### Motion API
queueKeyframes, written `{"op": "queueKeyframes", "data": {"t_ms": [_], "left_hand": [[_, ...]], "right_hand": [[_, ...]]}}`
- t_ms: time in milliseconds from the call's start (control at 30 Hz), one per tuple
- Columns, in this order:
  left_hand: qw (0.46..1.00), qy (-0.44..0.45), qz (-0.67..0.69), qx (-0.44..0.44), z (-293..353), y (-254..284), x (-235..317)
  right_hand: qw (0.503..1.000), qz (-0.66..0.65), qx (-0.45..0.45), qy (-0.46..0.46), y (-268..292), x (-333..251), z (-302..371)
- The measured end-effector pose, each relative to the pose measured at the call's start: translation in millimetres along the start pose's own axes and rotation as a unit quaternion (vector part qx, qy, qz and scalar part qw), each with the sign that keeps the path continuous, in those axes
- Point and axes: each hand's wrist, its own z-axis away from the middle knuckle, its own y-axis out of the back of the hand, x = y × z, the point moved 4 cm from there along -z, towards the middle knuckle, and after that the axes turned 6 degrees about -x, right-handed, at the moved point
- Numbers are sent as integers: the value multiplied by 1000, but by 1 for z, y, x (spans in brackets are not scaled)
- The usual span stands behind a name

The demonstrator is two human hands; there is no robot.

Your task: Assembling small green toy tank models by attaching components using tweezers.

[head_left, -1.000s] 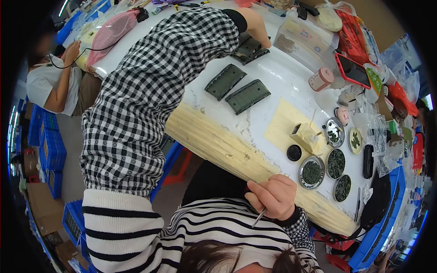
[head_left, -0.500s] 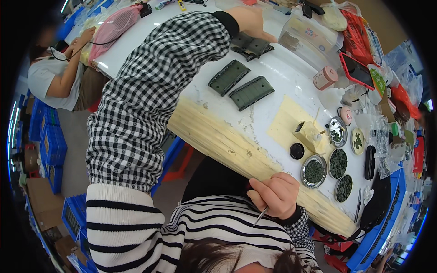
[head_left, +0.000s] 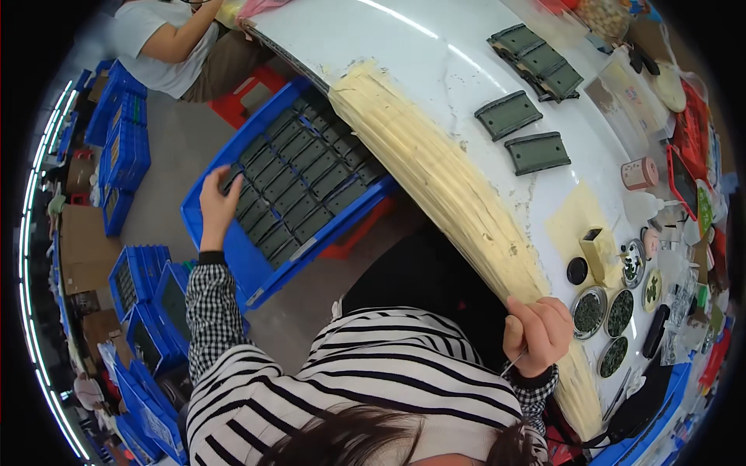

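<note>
My left hand [head_left: 217,200] reaches down to a blue crate [head_left: 233,252] on the floor, which holds rows of dark green rectangular parts [head_left: 305,177]. Its fingers close on one dark green part [head_left: 231,174] at the crate's far left corner. My right hand [head_left: 536,332] is a fist at the white table's cream-taped edge [head_left: 435,167], and a thin metal tool [head_left: 511,365] sticks out below it. Two more dark green parts [head_left: 507,115] [head_left: 538,152] lie on the table top, with a stack of them [head_left: 538,58] further back.
Round tins of small dark pieces [head_left: 588,312] [head_left: 619,312] [head_left: 614,356], a yellow block [head_left: 594,252] and a pink cup [head_left: 639,172] crowd the table's right side. Stacked blue crates [head_left: 124,155] [head_left: 136,283] stand on the left floor. Another person [head_left: 167,39] sits by a red stool [head_left: 256,85].
My left arm has swung off the table and down to the blue crate on the floor. My head has turned left. The right fist stays at the table edge.
</note>
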Motion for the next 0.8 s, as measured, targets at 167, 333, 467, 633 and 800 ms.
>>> {"op": "queueKeyframes", "data": {"t_ms": [167,333,467,633,800], "left_hand": [[945,113,-59,-300,131,-24,-25],[932,138,-19,-334,147,-41,-29],[940,89,-83,-318,147,-42,-27],[938,2,-140,-317,140,-49,-13],[955,-10,-114,-273,134,-50,-17]], "right_hand": [[1000,17,8,-10,-4,0,-1],[999,33,11,-7,-8,-2,0],[999,41,9,1,-10,-7,1],[999,42,11,7,-11,-7,1],[999,51,7,12,-12,-7,2]]}}
